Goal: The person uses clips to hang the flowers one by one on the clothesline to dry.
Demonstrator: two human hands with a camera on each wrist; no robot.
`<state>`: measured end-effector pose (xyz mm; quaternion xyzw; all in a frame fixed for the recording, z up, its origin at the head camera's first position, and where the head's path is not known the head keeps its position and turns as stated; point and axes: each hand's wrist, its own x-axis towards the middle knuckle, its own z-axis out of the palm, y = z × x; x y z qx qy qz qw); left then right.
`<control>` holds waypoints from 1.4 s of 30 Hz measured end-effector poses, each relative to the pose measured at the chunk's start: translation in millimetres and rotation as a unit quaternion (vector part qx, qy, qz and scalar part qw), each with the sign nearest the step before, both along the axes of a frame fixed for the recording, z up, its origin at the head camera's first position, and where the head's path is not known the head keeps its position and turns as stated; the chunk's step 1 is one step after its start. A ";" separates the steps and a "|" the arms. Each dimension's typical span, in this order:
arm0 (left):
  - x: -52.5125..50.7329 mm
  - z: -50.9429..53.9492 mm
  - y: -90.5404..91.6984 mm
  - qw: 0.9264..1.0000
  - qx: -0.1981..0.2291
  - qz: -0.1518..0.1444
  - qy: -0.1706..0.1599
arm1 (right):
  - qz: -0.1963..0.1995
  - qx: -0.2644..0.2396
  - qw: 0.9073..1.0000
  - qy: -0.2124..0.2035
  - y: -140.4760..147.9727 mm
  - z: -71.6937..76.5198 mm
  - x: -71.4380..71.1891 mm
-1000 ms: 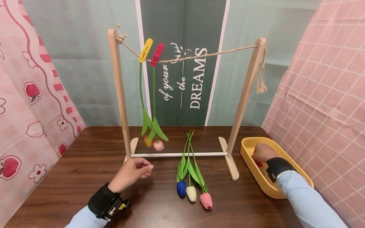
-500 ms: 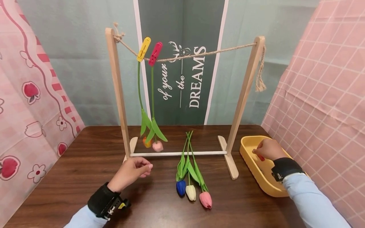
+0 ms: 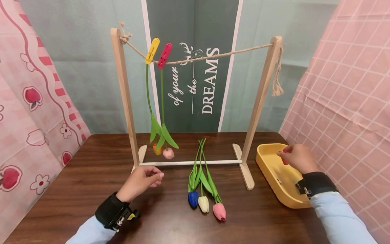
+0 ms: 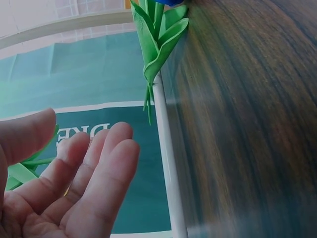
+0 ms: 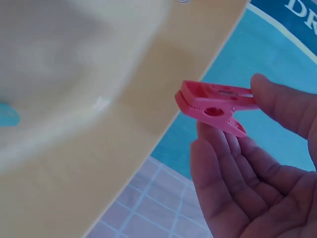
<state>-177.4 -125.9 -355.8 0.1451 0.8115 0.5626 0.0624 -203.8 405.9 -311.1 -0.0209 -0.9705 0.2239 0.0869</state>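
Observation:
My right hand (image 3: 300, 158) pinches a red clothespin (image 5: 205, 101) between thumb and fingers, above the yellow tray (image 3: 266, 173). My left hand (image 3: 141, 180) hovers by the rack's left post, fingers loosely bent, holding nothing. From the rope (image 3: 210, 58) hang two upside-down artificial tulips: an orange one (image 3: 157, 149) under a yellow clothespin (image 3: 152, 51) and a pale pink one (image 3: 168, 153) under a red clothespin (image 3: 165, 56). On the table lie a blue tulip (image 3: 193, 199), a white tulip (image 3: 203, 204) and a pink tulip (image 3: 219, 211), stems crossing at the far end.
A wooden rack (image 3: 257, 105) with a white bottom bar (image 3: 170, 163) stands on the brown table (image 3: 100, 152); the loose tulips' stems cross this bar. A turquoise item (image 5: 7, 115) lies inside the tray. Curtains hang on both sides and behind.
My right hand has risen from inside the tray and moved right, bringing up the red clothespin. The left hand stays almost still. The head view has shifted slightly.

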 end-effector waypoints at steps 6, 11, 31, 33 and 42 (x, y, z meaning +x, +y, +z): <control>-0.7 2.4 3.7 1.000 0.000 0.003 0.003 | -0.020 0.009 0.999 0.048 -7.0 7.9 12.7; -1.0 3.2 5.5 1.000 0.000 0.004 0.008 | -0.023 0.007 0.995 0.097 -15.3 11.5 20.0; -3.3 3.5 11.5 1.000 0.005 0.007 0.016 | -0.028 -0.094 0.967 0.235 -63.4 13.5 22.5; -4.0 3.2 12.7 1.000 0.004 0.007 0.018 | -0.028 -0.100 0.965 0.240 -68.9 14.1 22.1; -6.4 1.4 20.8 1.000 0.005 0.008 0.012 | -0.012 -0.123 0.962 0.245 -91.8 16.2 21.9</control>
